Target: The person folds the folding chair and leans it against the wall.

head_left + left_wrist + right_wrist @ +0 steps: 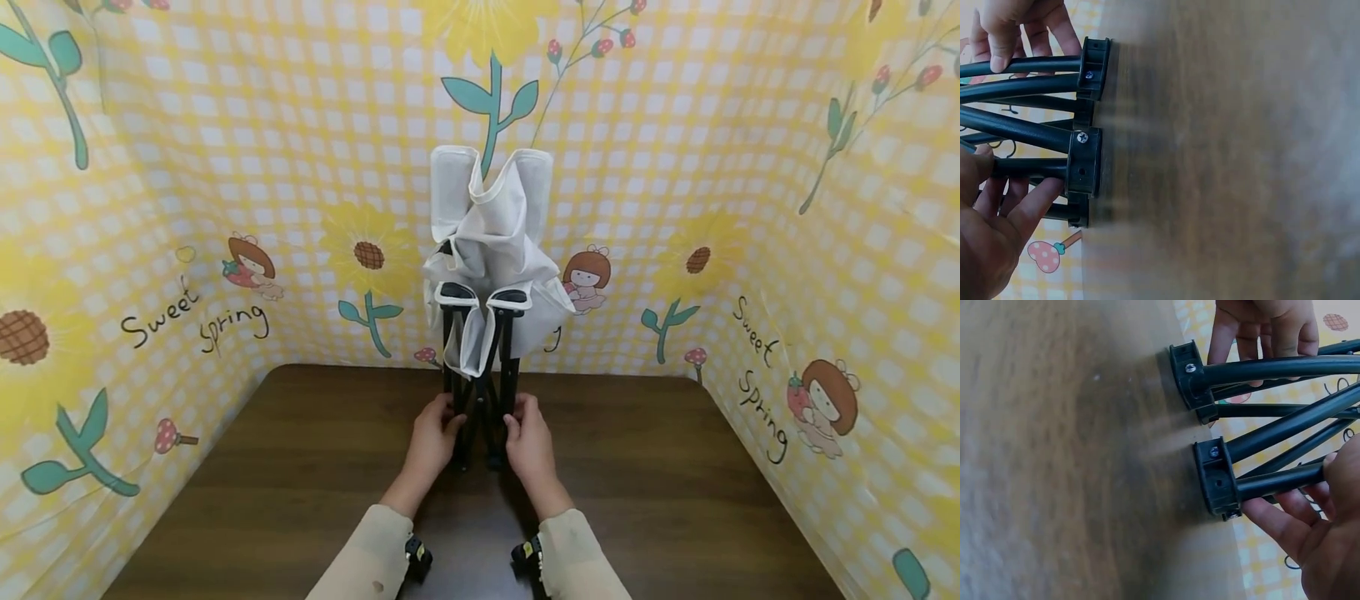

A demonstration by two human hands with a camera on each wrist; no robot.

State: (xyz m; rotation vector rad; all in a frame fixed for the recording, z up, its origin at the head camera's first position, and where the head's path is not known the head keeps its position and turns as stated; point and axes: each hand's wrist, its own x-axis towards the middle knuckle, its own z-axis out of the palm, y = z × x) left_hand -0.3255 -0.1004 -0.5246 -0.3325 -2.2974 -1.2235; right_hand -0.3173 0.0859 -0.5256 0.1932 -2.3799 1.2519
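A folding chair (495, 221) with white fabric and black tubular legs stands upright and collapsed in the middle of the head view. Its cloth bunches at the top, and the legs cross below. My left hand (433, 437) grips a leg tube low on the left side. On the right side, my right hand (531, 440) holds the opposite tube at about the same height. Screwed plastic feet (1084, 164) join the tube ends in the left wrist view, right at the tabletop. The right wrist view shows similar feet (1217, 479), with thumb and fingers around the tube beside them.
The dark wooden table (315, 500) spreads under and around the chair. A yellow checked cloth (300, 125) with flowers and cartoon figures hangs at the back and both sides. Each sleeve has a small black device (418, 557) near the wrist.
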